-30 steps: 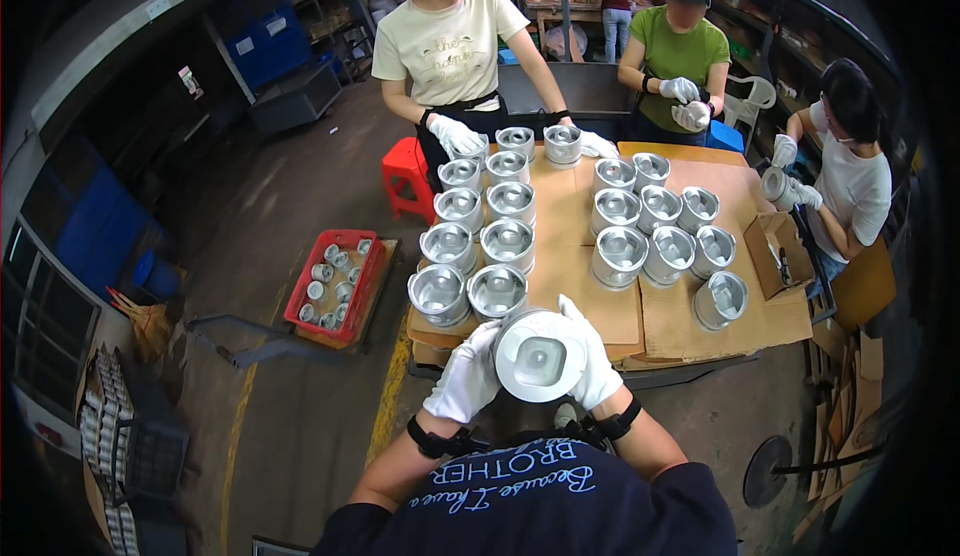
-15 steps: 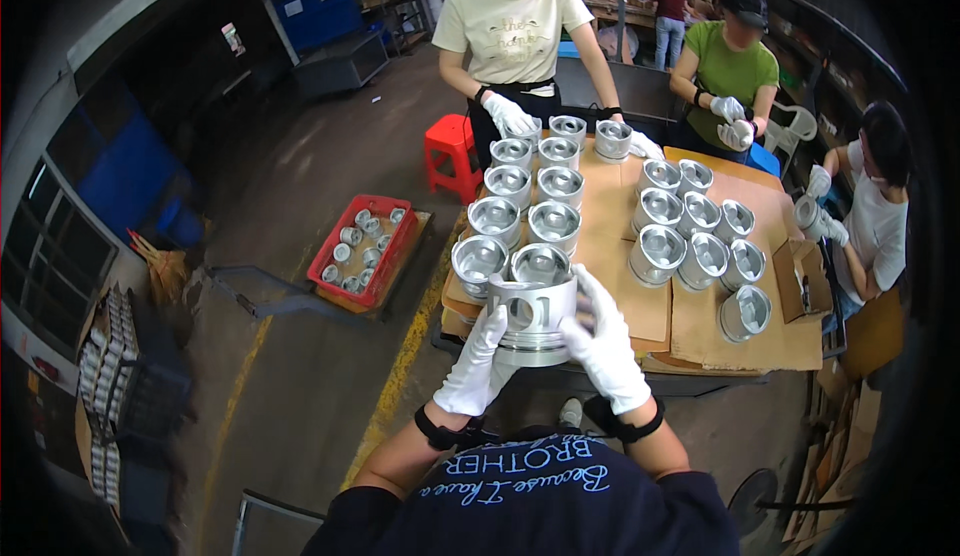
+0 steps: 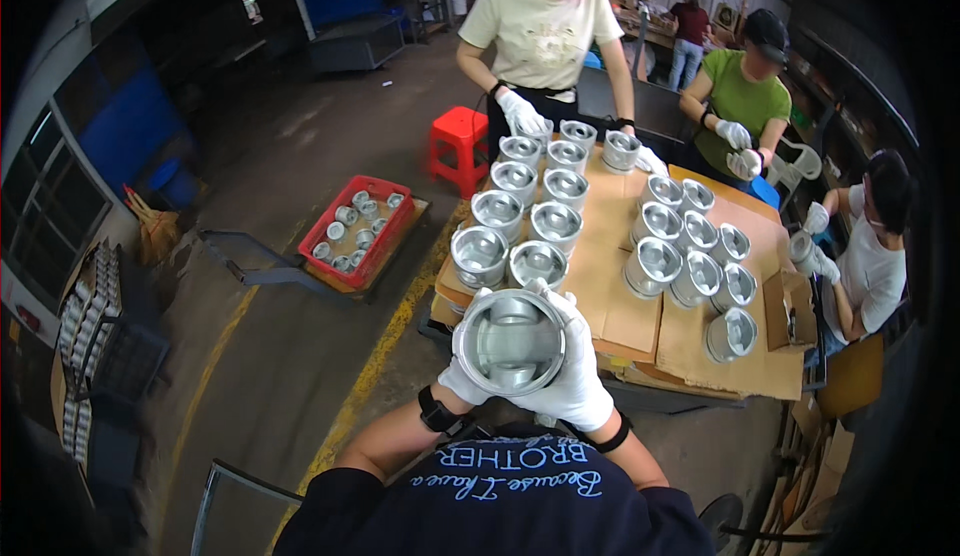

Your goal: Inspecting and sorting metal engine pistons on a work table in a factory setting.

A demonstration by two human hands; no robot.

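Observation:
Above the near edge of the table I hold a silver metal piston, its hollow end with the inner bosses facing me. My right hand, in a white glove, wraps its right side, thumb near the rim. White-gloved too, my left hand supports the lower left side; the piston hides most of its fingers. Just beyond stand two rows of pistons, the closest being one piston and another piston to its left. A separate group of pistons stands on the right half.
Cardboard covers the table. Across it, a co-worker's gloved hand touches a piston; two more gloved co-workers work at the right. A small cardboard box stands at the right edge. Left on the floor are a red crate of pistons and a red stool.
The piston has turned in my hands from side-on to its hollow end facing me. My right hand has shifted round its side, and the left has gone further behind it.

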